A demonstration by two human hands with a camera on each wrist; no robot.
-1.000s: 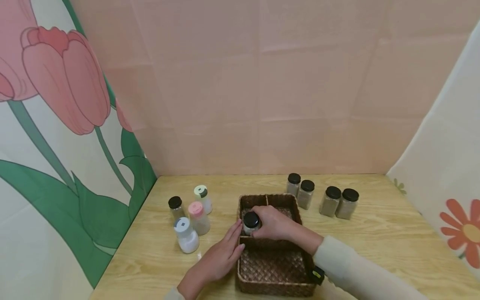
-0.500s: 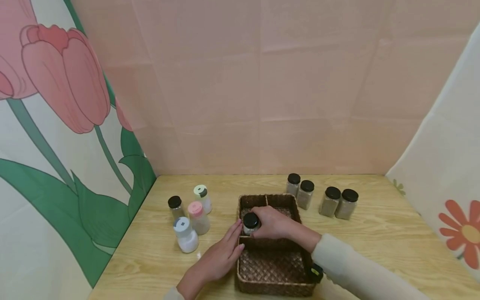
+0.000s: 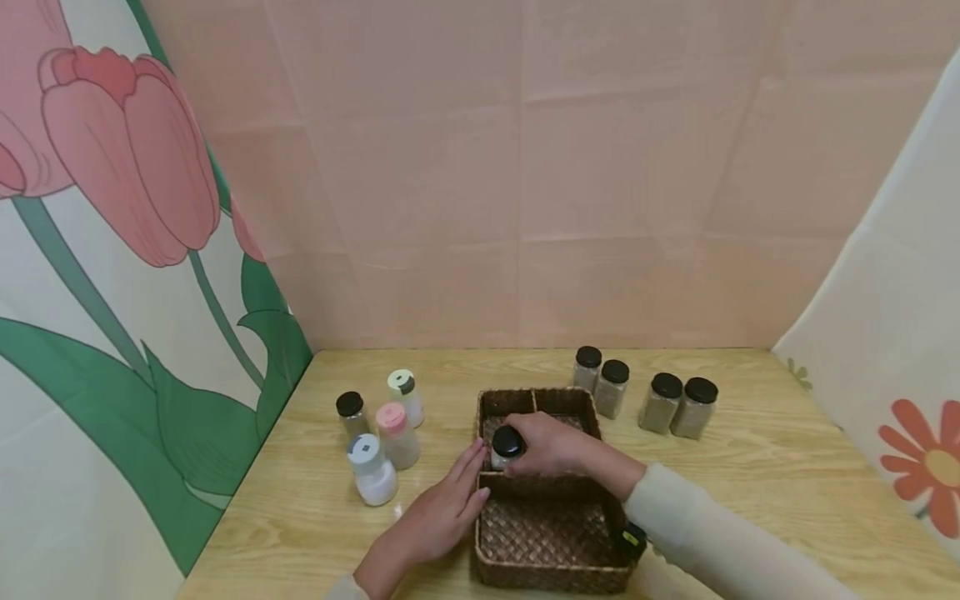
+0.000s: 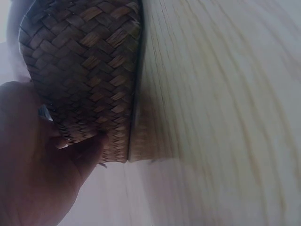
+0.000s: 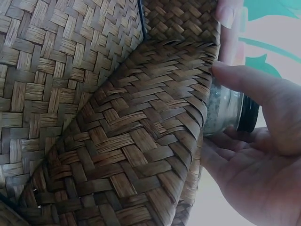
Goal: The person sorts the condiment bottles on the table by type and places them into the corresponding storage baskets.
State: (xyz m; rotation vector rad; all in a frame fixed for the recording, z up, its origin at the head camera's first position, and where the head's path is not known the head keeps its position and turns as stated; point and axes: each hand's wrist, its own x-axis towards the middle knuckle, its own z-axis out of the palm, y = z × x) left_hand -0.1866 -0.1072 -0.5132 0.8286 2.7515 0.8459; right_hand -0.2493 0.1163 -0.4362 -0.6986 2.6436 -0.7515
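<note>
In the head view, a brown woven basket (image 3: 551,579) with dividers stands on the table. My right hand (image 3: 551,446) grips a small clear jar with a black lid (image 3: 507,442) inside the back left compartment, near the left wall and the cross divider. In the right wrist view, the jar (image 5: 223,110) shows between the thumb and fingers of my right hand (image 5: 263,136), beyond the woven divider (image 5: 141,127); its lower part is hidden. My left hand (image 3: 442,508) rests its extended fingers along the basket's left side, and its thumb (image 4: 91,150) touches the woven wall (image 4: 89,61).
Left of the basket stand a black-lidded jar (image 3: 350,414), a pink-lidded bottle (image 3: 397,435), a pale green-lidded bottle (image 3: 406,398) and a white-lidded bottle (image 3: 372,471). Behind and right are black-lidded jars in two pairs, one jar (image 3: 612,389) close to the basket's rim, another (image 3: 694,408) farther right.
My right hand and the jar have shifted slightly to the right, away from the basket's left wall, and the lid's angle has changed a little. My left hand has not moved.
</note>
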